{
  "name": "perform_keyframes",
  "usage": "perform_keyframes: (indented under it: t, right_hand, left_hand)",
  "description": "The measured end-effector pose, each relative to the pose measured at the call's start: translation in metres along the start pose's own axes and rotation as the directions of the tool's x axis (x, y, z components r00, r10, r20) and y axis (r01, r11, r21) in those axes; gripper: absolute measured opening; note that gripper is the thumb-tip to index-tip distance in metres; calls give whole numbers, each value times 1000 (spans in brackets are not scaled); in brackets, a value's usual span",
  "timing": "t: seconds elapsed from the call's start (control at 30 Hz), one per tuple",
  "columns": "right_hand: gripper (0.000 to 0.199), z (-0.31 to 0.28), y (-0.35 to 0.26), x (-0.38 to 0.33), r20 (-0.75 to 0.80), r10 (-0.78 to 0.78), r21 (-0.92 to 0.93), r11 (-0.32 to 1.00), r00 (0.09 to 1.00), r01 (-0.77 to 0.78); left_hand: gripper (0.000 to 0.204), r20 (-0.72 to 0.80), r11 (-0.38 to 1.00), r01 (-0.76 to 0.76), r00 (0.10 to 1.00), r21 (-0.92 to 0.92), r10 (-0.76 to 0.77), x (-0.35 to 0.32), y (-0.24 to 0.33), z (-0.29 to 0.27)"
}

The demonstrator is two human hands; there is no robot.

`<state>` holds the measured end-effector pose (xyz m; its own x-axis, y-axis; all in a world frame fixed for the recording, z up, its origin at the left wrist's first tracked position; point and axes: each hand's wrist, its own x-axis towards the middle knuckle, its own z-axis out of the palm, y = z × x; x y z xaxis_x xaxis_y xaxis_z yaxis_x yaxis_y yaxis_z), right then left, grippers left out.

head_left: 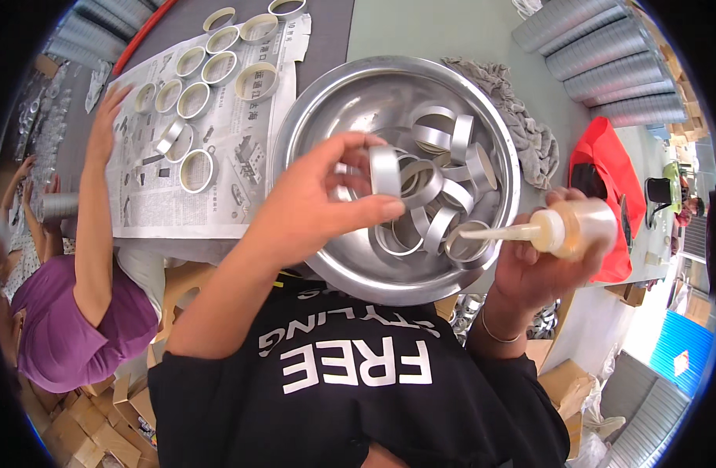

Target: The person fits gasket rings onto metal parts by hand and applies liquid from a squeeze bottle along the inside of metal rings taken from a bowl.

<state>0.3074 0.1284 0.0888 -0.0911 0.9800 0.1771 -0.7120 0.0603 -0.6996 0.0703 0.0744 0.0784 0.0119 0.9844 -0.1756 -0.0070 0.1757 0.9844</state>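
My left hand (319,195) is over a wide steel basin (319,101), its thumb and fingers closed round a silver ring (385,171). Below it, several more silver rings (455,195) lie heaped in the basin, some tipped on edge. At the basin's right rim my right hand (529,265) grips a squeeze bottle (580,228) with amber contents. The bottle lies nearly level, and its long pale nozzle (498,232) points left over the rings. Part of the bottle's underside is hidden by my fingers.
Several rings (194,100) stand on a newspaper sheet (241,171) at the left, where a co-worker's hand (104,117) reaches in. A crumpled grey cloth (522,125) lies right of the basin, near a red bag (619,195). Stacked silver rolls (600,62) stand at the far right.
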Motion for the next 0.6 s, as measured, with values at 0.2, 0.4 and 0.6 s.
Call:
perform_keyframes:
  t: [0.2, 0.4, 0.6]
  right_hand:
    - [75, 14, -6, -16, 685, -341, -256, 714, 643, 652]
    - [66, 34, 9, -14, 826, -348, -205, 548, 444, 811]
    - [63, 34, 9, -15, 834, -351, -215, 504, 426, 837]
  left_hand:
    - [60, 393, 384, 442, 897, -810, -204, -43, -7, 7]
    - [75, 466, 343, 522, 852, -781, -237, -52, -5, 14]
    - [71, 471, 458, 530, 847, -714, -245, -55, 0, 12]
